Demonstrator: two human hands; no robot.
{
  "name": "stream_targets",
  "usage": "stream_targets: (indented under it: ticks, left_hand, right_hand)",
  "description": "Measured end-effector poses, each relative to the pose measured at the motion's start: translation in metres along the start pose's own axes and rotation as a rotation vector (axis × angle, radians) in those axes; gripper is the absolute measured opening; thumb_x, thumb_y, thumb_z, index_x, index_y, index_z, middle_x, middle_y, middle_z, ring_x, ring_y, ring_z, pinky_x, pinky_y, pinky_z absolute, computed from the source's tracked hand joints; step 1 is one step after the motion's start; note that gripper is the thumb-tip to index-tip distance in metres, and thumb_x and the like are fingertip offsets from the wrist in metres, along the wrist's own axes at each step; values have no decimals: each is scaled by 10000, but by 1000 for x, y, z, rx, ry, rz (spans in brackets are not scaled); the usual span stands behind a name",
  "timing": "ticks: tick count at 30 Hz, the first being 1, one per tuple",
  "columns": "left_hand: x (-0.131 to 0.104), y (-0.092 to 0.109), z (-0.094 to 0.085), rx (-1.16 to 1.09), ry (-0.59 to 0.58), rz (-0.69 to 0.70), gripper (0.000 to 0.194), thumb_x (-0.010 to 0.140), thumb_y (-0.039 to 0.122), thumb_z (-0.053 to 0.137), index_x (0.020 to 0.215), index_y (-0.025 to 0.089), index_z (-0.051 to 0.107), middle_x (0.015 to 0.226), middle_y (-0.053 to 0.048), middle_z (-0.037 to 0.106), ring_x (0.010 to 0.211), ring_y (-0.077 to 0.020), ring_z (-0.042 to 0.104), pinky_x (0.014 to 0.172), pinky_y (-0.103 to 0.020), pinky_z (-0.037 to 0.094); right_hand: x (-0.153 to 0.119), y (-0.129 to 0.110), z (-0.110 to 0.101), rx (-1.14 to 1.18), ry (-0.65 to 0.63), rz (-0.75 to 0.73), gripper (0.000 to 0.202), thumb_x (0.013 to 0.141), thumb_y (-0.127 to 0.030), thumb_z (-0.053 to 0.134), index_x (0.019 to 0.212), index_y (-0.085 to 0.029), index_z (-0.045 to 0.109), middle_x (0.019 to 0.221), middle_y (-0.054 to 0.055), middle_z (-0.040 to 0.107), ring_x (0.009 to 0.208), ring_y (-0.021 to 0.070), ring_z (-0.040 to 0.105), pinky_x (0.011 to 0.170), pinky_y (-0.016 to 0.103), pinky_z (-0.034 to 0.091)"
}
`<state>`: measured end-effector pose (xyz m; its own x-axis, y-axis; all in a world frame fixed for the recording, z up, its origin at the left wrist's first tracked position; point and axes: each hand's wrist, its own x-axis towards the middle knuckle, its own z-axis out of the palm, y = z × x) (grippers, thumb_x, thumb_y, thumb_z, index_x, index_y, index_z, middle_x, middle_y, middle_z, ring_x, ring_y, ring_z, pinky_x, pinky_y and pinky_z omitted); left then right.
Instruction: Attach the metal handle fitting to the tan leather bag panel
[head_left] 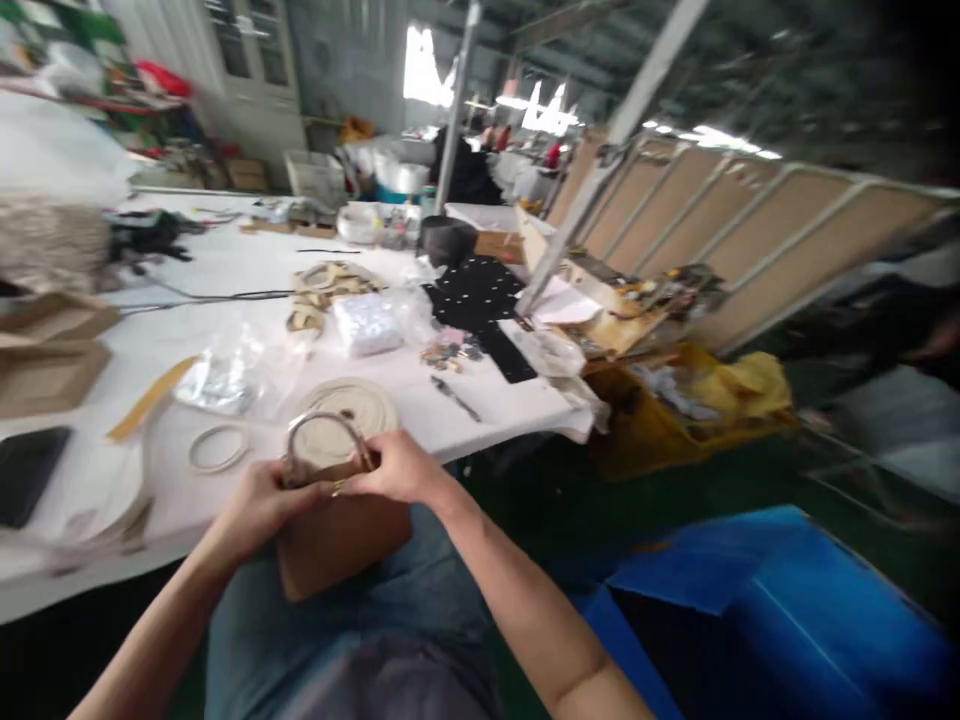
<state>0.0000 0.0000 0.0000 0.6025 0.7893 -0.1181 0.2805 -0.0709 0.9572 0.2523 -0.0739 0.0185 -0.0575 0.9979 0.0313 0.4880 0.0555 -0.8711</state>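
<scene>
A small brown handbag (341,545) rests on my lap at the table's front edge. Its curved handle (324,428) arches up above the top. My left hand (259,505) grips the bag's top left corner. On the top right edge my right hand (401,468) pinches it near the handle's base, beside a small metal fitting. Just behind the bag on the white table (225,270) lie a coil of beige strap (352,405) and a thin ring (217,447).
Clear plastic bags (225,375), cardboard boxes (49,350), a black dotted cloth (480,295) and a dark flat item (26,470) lie on the table. A yellow bin (675,405) stands past its right end. Blue sheets (750,590) cover the floor on my right.
</scene>
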Motion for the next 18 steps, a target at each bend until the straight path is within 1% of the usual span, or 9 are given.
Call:
stream_targets:
  ticks: [1, 2, 4, 8, 11, 14, 16, 18]
  left_hand:
    - [-4, -11, -7, -34, -20, -1, 473, 808, 577, 991, 840, 128, 845, 777, -40, 737, 715, -220, 645, 618, -268, 436]
    - [-3, -20, -12, -52, -20, 11, 435, 829, 540, 981, 850, 126, 849, 786, -44, 740, 723, -213, 640, 626, -264, 427]
    - [3, -29, -15, -75, -20, 44, 390, 847, 497, 973, 887, 123, 868, 814, -56, 755, 742, -208, 642, 646, -260, 427]
    - [10, -36, -18, -122, -9, 63, 384, 819, 471, 1000, 960, 127, 901, 845, -67, 773, 744, -218, 658, 641, -259, 432]
    - [7, -43, -20, -143, -10, 60, 368, 817, 452, 1010, 933, 126, 885, 845, -65, 766, 728, -216, 654, 626, -260, 427]
    - [4, -51, -21, -146, -29, 63, 374, 849, 470, 1005, 931, 128, 878, 847, -66, 769, 731, -212, 663, 632, -259, 435]
    - [4, -55, -20, -140, -30, 68, 391, 864, 490, 1005, 976, 133, 893, 886, -77, 796, 765, -223, 693, 653, -259, 458]
    - [4, -57, -20, -125, -14, 64, 412, 864, 512, 1012, 1000, 137, 904, 906, -86, 814, 787, -239, 719, 658, -259, 474]
  right_hand:
    - [2, 1, 5, 28, -2, -5, 334, 844, -450, 1002, 915, -165, 841, 788, -30, 728, 774, 151, 650, 665, 249, 406]
    - [2, 1, 9, 45, 0, -7, 313, 849, -432, 991, 902, -165, 839, 775, -31, 718, 755, 146, 638, 658, 249, 412]
    - [1, -1, 16, 42, 18, -17, 266, 850, -395, 978, 886, -170, 840, 756, -32, 711, 733, 142, 630, 647, 249, 422]
    - [2, -4, 26, -9, 52, -63, 212, 875, -376, 955, 929, -189, 871, 777, -20, 747, 739, 150, 653, 660, 258, 445]
    - [6, 0, 29, 0, 48, -20, 276, 850, -408, 986, 966, -184, 873, 801, -8, 769, 755, 164, 664, 674, 262, 460]
    - [6, 4, 30, 38, 3, 16, 297, 838, -418, 1000, 978, -191, 871, 822, -12, 780, 765, 165, 672, 684, 258, 470]
    - [4, 3, 31, 31, -2, -15, 255, 870, -410, 977, 963, -199, 868, 807, -20, 767, 750, 154, 659, 675, 257, 458]
    - [1, -1, 31, -3, 19, -71, 206, 895, -382, 954, 942, -204, 861, 783, -25, 746, 733, 147, 641, 666, 262, 442]
